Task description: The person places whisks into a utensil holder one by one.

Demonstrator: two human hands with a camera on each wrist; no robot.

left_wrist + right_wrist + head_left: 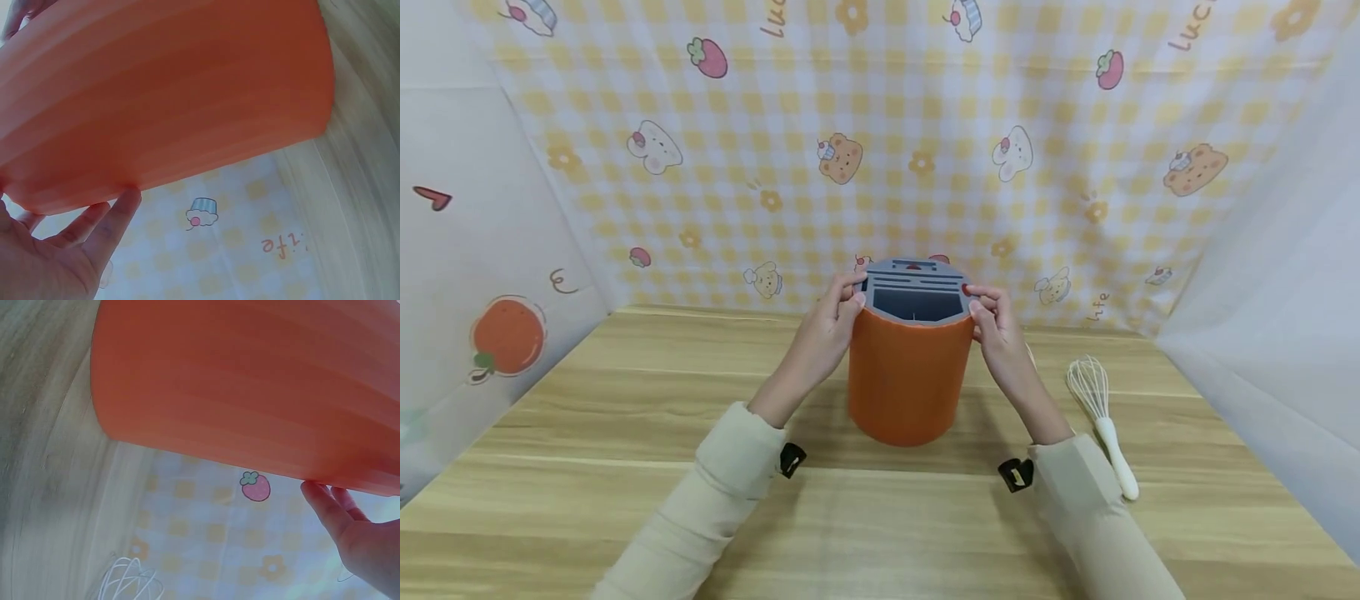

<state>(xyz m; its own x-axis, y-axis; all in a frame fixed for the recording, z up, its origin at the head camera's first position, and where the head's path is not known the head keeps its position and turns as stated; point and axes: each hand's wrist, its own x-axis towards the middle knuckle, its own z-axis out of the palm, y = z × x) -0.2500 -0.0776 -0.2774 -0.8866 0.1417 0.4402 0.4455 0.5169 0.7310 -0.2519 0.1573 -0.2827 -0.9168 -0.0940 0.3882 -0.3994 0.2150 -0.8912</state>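
An orange knife holder [906, 375] with a grey slotted top [916, 282] is in the middle of the table in the head view. My left hand [823, 329] pinches its upper left edge, thumb at the front of the rim. On the opposite side, my right hand [1003, 333] grips the upper right edge the same way. Both wrist views are largely filled by the orange wall; fingers of the left hand [69, 250] and right hand [359, 531] touch it near the top. No knives show in the slots.
A white-handled whisk [1103, 425] lies on the wooden table [700, 375] beside my right forearm. Behind the table hangs a yellow checked cloth [917, 125] with cartoon prints, and pale cloths flank both sides.
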